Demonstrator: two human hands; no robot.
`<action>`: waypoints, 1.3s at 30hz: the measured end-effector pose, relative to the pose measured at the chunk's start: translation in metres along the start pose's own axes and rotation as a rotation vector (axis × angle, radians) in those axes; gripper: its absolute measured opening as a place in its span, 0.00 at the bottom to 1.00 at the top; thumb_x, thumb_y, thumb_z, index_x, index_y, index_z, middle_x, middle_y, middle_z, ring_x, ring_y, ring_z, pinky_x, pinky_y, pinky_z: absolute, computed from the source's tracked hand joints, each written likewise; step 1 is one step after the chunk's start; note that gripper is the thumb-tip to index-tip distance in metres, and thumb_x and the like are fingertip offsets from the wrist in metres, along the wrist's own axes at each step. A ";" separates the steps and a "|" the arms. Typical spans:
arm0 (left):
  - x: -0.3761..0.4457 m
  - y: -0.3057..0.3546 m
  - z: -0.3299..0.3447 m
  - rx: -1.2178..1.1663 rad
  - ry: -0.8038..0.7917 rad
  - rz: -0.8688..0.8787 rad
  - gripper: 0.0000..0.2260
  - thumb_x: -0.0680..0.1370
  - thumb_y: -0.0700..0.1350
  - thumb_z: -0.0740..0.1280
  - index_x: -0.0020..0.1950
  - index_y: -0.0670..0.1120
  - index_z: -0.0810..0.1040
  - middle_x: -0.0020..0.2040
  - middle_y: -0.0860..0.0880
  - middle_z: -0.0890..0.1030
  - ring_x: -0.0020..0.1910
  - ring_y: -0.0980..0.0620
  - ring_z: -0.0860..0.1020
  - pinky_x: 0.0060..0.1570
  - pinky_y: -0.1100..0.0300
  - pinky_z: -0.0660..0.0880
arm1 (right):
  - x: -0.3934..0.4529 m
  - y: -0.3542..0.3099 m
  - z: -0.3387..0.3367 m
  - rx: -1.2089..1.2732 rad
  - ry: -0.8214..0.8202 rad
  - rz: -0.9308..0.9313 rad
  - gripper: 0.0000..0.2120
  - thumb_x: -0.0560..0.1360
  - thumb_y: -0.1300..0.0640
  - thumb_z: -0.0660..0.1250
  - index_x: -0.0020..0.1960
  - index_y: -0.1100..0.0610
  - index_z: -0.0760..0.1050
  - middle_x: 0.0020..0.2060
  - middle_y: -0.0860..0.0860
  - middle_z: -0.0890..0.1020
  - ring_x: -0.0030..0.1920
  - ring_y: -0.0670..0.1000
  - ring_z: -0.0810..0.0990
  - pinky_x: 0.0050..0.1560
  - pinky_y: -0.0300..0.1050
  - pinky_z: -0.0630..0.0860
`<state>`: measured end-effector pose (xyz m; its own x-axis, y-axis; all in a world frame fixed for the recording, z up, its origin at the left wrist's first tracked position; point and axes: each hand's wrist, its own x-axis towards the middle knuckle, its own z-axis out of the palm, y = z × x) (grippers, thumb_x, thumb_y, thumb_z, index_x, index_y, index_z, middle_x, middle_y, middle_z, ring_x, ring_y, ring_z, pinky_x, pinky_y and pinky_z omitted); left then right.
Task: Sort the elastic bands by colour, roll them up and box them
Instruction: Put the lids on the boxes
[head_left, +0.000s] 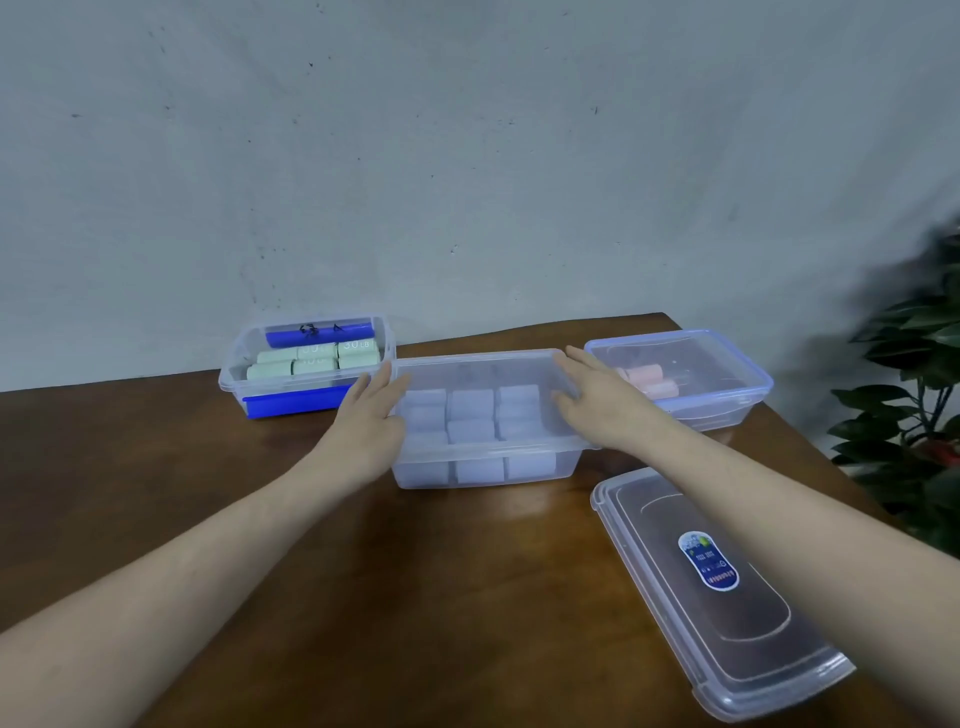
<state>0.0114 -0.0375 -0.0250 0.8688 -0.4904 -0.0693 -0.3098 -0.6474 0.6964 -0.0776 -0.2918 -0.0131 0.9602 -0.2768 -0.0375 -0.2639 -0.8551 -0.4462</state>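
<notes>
Blurred plant (914, 384), cut by right edge.

Single head-worn view, looking forward and down across the table (467, 571); right edge perhaps motion-blurred.

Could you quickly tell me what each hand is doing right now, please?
Left hand: open, straight fingers against the left end of the middle box.
Right hand: open, fingers on the box's right end.

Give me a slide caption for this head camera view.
Both hands steady the middle box of lilac rolls; its lid lies nearby.
</notes>
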 end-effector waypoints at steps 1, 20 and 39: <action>0.003 0.000 -0.003 0.079 -0.023 0.025 0.28 0.82 0.35 0.52 0.80 0.52 0.57 0.81 0.56 0.47 0.79 0.56 0.41 0.76 0.56 0.44 | 0.004 -0.002 0.002 -0.043 0.007 -0.015 0.27 0.85 0.51 0.56 0.82 0.54 0.53 0.81 0.48 0.51 0.80 0.48 0.49 0.74 0.41 0.53; 0.027 0.002 0.001 0.547 -0.220 0.337 0.41 0.68 0.77 0.60 0.78 0.66 0.53 0.80 0.61 0.43 0.78 0.55 0.34 0.77 0.46 0.39 | 0.079 0.007 0.011 -0.086 0.018 -0.167 0.16 0.84 0.55 0.55 0.68 0.53 0.74 0.64 0.54 0.78 0.64 0.55 0.73 0.65 0.49 0.69; 0.021 0.008 0.008 0.822 -0.187 0.408 0.35 0.72 0.75 0.42 0.78 0.68 0.43 0.81 0.55 0.43 0.80 0.45 0.38 0.76 0.39 0.36 | 0.100 0.009 -0.004 -0.142 -0.062 -0.252 0.16 0.85 0.51 0.54 0.65 0.50 0.78 0.62 0.47 0.81 0.62 0.51 0.76 0.59 0.45 0.71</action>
<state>0.0238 -0.0580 -0.0265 0.5789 -0.8100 -0.0943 -0.8148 -0.5792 -0.0263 0.0159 -0.3294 -0.0170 0.9997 -0.0242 0.0024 -0.0221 -0.9475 -0.3191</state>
